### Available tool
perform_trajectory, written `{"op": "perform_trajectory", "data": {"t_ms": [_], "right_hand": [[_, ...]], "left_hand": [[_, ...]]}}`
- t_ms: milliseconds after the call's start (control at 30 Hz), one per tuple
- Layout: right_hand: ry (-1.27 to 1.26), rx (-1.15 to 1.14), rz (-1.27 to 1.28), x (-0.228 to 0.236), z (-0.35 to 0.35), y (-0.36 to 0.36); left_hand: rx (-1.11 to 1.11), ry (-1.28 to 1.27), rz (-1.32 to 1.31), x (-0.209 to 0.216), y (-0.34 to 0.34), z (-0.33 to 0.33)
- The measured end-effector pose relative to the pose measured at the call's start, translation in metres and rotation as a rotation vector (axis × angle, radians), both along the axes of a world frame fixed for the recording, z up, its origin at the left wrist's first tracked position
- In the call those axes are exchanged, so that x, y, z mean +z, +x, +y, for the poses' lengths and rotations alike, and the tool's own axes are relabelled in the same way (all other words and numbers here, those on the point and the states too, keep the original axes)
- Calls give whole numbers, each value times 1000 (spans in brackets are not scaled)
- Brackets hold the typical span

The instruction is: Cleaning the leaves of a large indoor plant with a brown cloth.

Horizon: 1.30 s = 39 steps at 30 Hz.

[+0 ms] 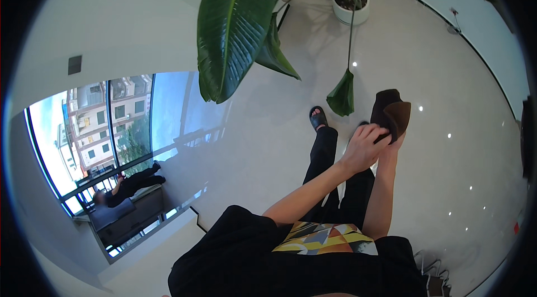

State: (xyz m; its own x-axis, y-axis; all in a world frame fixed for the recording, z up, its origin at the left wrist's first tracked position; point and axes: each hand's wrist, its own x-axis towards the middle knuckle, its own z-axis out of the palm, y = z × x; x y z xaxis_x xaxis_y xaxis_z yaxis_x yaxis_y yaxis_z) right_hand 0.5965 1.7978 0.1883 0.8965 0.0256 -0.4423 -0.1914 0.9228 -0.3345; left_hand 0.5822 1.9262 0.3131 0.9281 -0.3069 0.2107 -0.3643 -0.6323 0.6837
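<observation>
In front of me both my hands are on a dark brown cloth, folded and standing up above my fingers, its lighter brown side turned outward on the right. My left hand reaches across, its bent fingers closed on the cloth's lower edge. My right hand holds the bottom from behind, and most of its fingers are hidden by the cloth and the left hand. Just left of the cloth hangs a green leaf of a tall plant, apart from my hands.
The plant's white pot stands ahead on the glossy pale floor. A big green leaf spreads at upper left. By the window on the left a person reclines on a dark seat. Metal-legged furniture is at lower right.
</observation>
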Motion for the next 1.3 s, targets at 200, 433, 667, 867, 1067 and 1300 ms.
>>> {"op": "perform_trajectory", "data": {"t_ms": [200,433,667,867,1067,1300], "right_hand": [[-298,102,42,-49,13,-1],[-854,193,-53,-38,10,-6],[-1539,327,-220,-60,-66,64],[-2040,608,-229,-27,-87,-2],[-1664,448,-348,-70,-77,-70],[-1487,539,-550,-150,-54,34]], "left_hand": [[119,-47,106,0,-1,-15],[33,56,-5,11,5,-22],[587,-177,305,-99,13,28],[785,475,309,-208,48,110],[641,180,605,-240,60,161],[561,-495,557,-176,38,96]]}}
